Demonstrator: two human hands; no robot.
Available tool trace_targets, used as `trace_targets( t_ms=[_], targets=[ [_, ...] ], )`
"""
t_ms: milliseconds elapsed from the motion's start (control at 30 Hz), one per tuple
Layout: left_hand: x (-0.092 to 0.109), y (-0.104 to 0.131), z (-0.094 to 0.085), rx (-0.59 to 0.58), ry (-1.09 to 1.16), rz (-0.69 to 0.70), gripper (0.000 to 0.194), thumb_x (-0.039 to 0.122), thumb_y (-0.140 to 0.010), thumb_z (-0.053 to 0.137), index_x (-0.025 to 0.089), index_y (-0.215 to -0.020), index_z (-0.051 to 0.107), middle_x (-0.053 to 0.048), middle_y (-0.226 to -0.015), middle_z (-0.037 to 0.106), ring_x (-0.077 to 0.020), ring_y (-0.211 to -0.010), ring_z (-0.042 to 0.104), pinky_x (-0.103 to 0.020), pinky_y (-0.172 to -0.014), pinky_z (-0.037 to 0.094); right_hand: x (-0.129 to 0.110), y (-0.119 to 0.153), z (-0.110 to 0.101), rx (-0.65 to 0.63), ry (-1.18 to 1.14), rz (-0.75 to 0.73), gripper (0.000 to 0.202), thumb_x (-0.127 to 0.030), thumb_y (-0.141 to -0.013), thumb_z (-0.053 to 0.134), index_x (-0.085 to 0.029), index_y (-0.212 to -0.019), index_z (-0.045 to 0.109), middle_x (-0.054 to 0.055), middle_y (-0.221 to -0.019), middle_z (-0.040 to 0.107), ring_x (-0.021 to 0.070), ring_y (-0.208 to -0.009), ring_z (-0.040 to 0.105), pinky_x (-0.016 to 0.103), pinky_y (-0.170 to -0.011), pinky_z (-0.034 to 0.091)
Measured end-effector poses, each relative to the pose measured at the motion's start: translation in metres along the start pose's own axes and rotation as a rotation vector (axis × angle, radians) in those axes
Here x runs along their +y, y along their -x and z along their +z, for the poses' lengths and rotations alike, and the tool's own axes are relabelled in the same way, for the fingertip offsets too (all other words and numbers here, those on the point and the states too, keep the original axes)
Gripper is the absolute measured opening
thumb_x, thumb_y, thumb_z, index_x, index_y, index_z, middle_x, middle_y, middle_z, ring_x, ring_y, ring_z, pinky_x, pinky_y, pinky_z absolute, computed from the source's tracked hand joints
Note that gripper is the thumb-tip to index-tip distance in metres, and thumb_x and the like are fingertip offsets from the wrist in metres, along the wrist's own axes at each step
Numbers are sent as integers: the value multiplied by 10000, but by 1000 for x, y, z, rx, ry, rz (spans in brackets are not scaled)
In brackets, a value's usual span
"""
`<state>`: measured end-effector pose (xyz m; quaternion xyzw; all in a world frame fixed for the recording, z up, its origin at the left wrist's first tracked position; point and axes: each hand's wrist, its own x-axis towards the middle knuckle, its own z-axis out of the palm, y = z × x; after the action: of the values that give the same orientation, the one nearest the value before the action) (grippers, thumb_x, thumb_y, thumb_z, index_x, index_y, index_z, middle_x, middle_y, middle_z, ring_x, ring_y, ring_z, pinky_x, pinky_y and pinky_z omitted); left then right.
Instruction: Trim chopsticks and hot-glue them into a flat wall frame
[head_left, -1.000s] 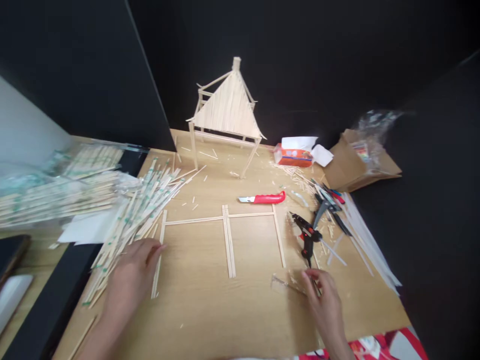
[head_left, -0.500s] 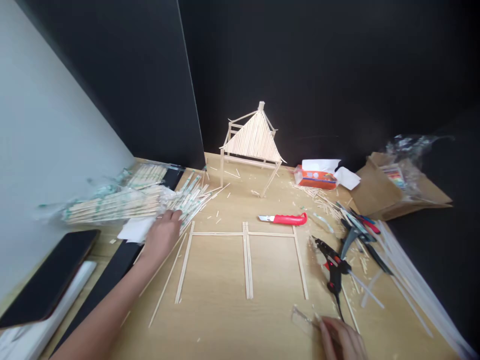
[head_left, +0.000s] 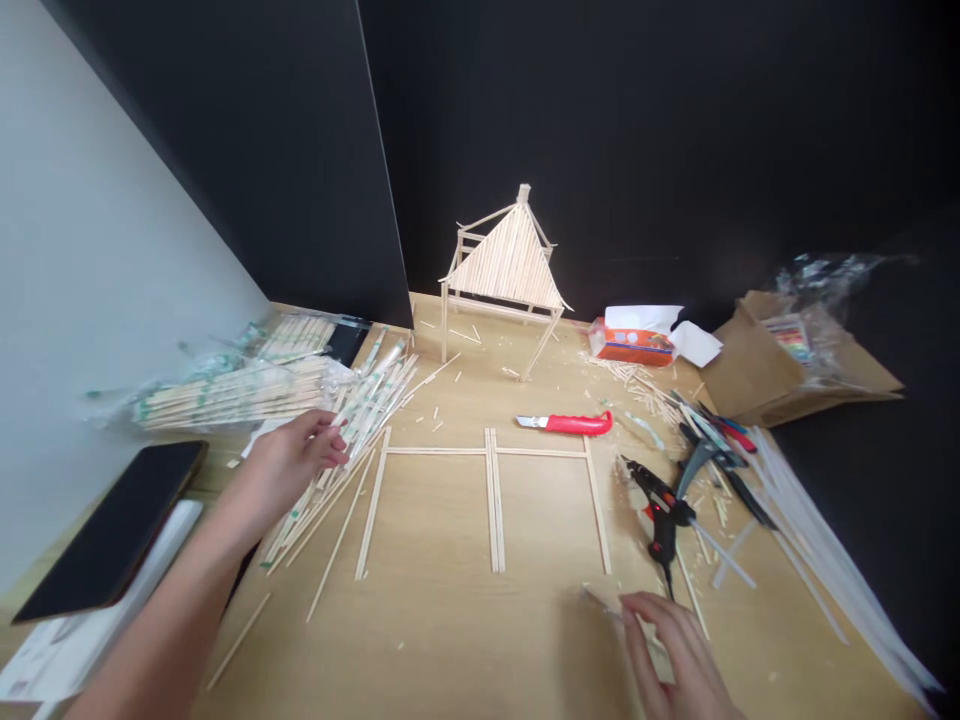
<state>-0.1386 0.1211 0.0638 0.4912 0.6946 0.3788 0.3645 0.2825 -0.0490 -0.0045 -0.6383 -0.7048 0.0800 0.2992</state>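
Note:
My left hand (head_left: 304, 450) hovers over a loose pile of thin wooden sticks (head_left: 375, 395), its fingers loosely bent and apart, with nothing visible in them. My right hand (head_left: 671, 640) is at the lower right, thumb and fingers closed on a thin, shiny, see-through strip (head_left: 600, 604) whose kind I cannot make out. Between the hands lies a flat frame of sticks (head_left: 435, 451), with doubled uprights and crossbars near its far end. Behind it stands a small stick house model (head_left: 514, 265) with a sloped roof.
A red-handled utility knife (head_left: 577, 424) lies beyond the frame. A black hot glue gun (head_left: 664, 515), pliers (head_left: 709, 450) and glue sticks (head_left: 817, 530) are at right. Further back are an orange box (head_left: 634, 347) and a paper bag (head_left: 757, 350). A phone (head_left: 112, 530) and bagged sticks (head_left: 232, 395) occupy the left.
My left hand has lifted off the stick pile and drawn back slightly left; more sticks now spread toward the near side. My right hand has moved slightly upward, still holding the thin strip.

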Motion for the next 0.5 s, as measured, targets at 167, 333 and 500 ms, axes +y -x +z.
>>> trace_targets(
  t_ms=[167,333,500],
  targets=[
    [14,62,40,-194,707,-141,215,343,-768,665,204,-885,549,13,-751,663,-182,-787,682,-354,-855,514,-87,-38,23,-325,-459,158,198,-257,-943,429,-239,-1097,552,45,-961,647,144,-814,616,215,-692,474],
    [10,110,92,-318,885,-262,174,287,-816,642,200,-941,559,-45,-908,701,-203,-999,645,-360,-979,436,-143,-69,60,-636,-672,185,244,-375,-926,464,-204,-1065,569,19,-867,652,125,-721,585,209,-663,430],
    [5,98,83,-280,887,-305,264,312,-821,637,181,-1036,558,-74,-942,687,-202,-910,657,-361,-877,498,-142,-59,81,-740,-726,272,314,-382,-950,392,-185,-780,569,-44,-576,519,87,-508,444,192,-519,322]
  ],
)
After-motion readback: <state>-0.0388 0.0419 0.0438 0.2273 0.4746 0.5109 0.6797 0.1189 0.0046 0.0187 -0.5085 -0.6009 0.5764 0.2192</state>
